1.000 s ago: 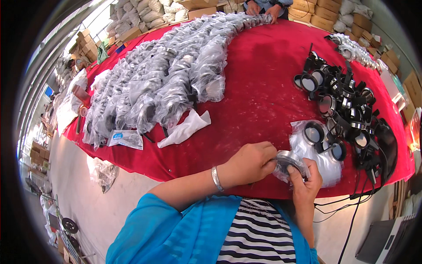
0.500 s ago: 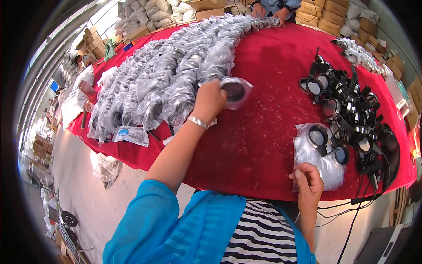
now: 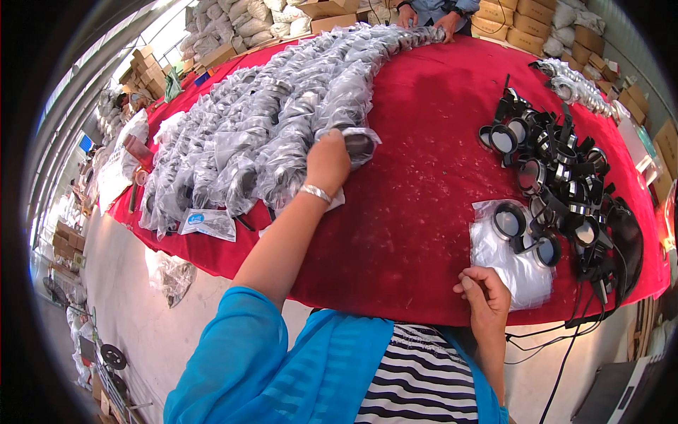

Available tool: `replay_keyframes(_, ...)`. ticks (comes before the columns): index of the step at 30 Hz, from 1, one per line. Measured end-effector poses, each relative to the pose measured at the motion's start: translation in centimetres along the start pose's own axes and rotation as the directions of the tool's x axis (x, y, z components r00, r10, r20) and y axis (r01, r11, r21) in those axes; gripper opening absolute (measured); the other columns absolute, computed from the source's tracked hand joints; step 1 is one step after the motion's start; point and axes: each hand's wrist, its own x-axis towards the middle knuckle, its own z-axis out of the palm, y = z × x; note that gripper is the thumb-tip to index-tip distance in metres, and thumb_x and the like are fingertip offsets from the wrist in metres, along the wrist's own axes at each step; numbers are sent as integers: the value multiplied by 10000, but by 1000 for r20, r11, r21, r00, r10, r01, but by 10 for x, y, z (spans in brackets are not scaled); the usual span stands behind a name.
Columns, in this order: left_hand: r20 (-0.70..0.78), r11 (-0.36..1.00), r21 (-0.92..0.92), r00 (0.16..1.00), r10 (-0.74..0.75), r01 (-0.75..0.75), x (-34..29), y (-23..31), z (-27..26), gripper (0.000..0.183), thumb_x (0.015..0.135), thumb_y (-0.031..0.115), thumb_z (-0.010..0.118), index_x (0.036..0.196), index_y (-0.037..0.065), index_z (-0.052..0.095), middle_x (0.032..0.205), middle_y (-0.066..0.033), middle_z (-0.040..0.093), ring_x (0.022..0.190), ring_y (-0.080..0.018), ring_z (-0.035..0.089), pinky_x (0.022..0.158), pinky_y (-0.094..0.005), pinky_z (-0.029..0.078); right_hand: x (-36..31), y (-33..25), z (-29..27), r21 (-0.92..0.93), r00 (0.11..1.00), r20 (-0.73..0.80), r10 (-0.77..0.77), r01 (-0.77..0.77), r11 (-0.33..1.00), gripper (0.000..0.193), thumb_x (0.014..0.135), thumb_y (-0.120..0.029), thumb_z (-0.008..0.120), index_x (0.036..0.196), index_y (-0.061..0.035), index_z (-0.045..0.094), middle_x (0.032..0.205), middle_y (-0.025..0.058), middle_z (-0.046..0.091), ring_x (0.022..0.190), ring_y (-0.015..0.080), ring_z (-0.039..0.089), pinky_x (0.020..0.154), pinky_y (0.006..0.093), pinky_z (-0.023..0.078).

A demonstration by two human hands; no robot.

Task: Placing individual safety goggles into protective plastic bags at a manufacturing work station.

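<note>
Watching the left hand (image 3: 328, 164) pinch a bagged ring (image 3: 359, 146), just shifted left to the near end of the rightmost row (image 3: 351, 95) | I judge that ring's bagging done | right hand (image 3: 489, 300) half-curled, seemingly empty, beside clear bags (image 3: 528, 286)

Blue sleeves (image 3: 240, 346), silver bracelet (image 3: 316, 192)

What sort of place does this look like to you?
Probably a warehouse or small workshop: rows of plastic-bagged round parts lie on a big red-covered table, loose black-and-silver parts are heaped at the right, and cardboard boxes and full sacks are stacked behind.
</note>
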Motion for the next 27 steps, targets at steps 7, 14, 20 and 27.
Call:
replay_keyframes(7,83,990,-135,995,56,-45,-43,17,-14,187,782,88,555,897,-19,453,893,-238,545,816,-420,563,722,-464,473,1,1,-2,-47,1000,26,5,-4,999,122,883,-81,569,968,5,583,865,52,611,733,104,607,620,204,437)
replay_keyframes(14,70,945,-298,984,165,-138,-50,23,-21,217,782,101,566,927,-3,444,927,-226,538,831,-417,545,708,-472,448,-2,4,-1,-53,999,27,23,-21,998,117,883,-82,567,960,5,586,867,49,615,735,101,606,620,201,436)
replay_keyframes(20,65,944,-255,971,230,-207,-37,21,-15,154,777,72,531,899,-12,491,916,-229,558,823,-411,572,715,-469,474,-3,3,0,-68,999,34,32,-30,997,114,885,-81,565,959,3,586,865,47,616,734,99,605,623,199,434)
replay_keyframes(27,350,947,-191,883,313,-260,-9,7,-17,211,758,117,532,894,-41,501,914,-255,584,891,-415,560,771,-458,450,-4,2,4,-30,999,8,50,-49,998,83,849,-9,573,917,33,594,821,75,583,712,126,605,652,226,462)
